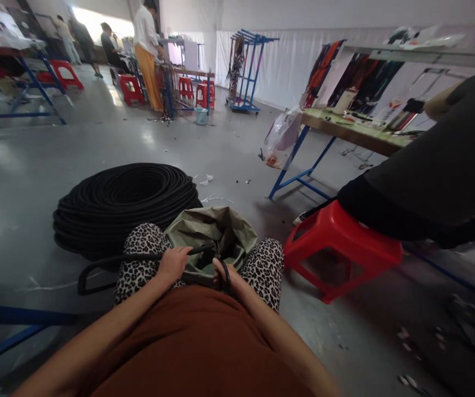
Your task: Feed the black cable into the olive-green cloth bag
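My left hand (174,264) is closed around a black cord (138,257), whose end reaches over an open sack. In my right hand (226,274) are scissors (217,252) with a black handle loop, their blades up against the cord's end. Whether the blades have cut into it I cannot tell. The olive-green sack (237,229) stands between my knees with its mouth wide; its contents are hidden in shadow. A big coil of black cord (97,204) lies on the floor just beyond my left knee. From my left hand the cord bends back in a loop beside that knee.
On my right, a person (436,160) sits on a red plastic stool (345,237) at a workbench (357,135). A plastic bag (281,135) hangs from the bench's end. Blue table legs (18,317) stand at lower left. Farther back are a blue rack (248,71), more stools and several people.
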`<state>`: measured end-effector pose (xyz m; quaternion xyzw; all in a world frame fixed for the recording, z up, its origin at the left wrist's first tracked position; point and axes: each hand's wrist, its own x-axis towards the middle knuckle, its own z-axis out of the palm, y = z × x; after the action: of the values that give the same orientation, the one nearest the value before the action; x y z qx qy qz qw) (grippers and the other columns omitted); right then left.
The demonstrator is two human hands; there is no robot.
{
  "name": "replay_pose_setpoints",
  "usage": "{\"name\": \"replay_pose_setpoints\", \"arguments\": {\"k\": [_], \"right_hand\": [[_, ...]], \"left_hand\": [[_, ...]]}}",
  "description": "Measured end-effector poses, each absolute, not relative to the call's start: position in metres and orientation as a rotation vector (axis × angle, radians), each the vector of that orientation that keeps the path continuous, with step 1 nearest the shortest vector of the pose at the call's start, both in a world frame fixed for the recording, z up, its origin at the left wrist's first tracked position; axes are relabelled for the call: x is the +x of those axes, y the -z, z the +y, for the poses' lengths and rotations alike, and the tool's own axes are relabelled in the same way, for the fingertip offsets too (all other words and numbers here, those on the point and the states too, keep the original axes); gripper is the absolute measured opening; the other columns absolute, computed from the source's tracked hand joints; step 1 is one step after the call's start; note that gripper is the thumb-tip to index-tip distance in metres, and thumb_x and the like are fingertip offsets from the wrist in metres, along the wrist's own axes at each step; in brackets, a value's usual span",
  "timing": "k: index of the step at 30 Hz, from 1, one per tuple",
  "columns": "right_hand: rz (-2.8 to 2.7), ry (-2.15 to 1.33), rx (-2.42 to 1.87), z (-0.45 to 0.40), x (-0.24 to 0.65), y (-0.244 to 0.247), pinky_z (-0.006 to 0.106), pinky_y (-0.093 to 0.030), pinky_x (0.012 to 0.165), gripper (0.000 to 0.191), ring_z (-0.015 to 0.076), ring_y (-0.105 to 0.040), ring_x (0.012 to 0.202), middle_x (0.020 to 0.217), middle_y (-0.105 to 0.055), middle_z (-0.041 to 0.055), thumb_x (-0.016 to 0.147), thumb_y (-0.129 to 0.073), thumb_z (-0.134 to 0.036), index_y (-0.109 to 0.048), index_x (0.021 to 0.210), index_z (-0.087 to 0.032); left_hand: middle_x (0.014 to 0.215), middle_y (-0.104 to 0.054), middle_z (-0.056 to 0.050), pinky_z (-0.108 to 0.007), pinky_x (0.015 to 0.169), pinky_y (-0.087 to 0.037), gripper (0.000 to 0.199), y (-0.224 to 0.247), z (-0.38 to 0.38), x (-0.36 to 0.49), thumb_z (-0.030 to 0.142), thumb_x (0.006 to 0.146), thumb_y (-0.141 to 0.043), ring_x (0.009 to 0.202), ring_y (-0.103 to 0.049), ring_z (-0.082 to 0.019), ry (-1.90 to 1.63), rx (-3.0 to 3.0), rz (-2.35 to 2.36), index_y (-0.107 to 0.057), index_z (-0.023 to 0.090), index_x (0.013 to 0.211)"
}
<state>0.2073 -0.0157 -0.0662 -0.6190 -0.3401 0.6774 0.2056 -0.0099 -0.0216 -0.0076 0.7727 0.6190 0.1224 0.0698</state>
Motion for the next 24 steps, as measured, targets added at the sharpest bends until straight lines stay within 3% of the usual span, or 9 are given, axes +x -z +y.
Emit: {"name": "replay_pose_setpoints", "arguments": {"k": [24], "right_hand": [[-1.037,-2.003,-1.532,-0.0203,0.2081,0.0703,0.021,-0.048,0.051,0.038,0.0103,-0.055,0.05,0.062,-0.057,0.0,0.091,-0.059,-0.051,-0.058,0.078,-0.015]], "left_hand": [[0.107,-0.073,-0.01,-0.038,0.087,-0.046,0.037,0.009,-0.0266,-0.0077,0.017,0.088,-0.042,0.101,-0.065,-0.024,-0.336,2.35,1.813,-0.067,0.021,0.116]]}}
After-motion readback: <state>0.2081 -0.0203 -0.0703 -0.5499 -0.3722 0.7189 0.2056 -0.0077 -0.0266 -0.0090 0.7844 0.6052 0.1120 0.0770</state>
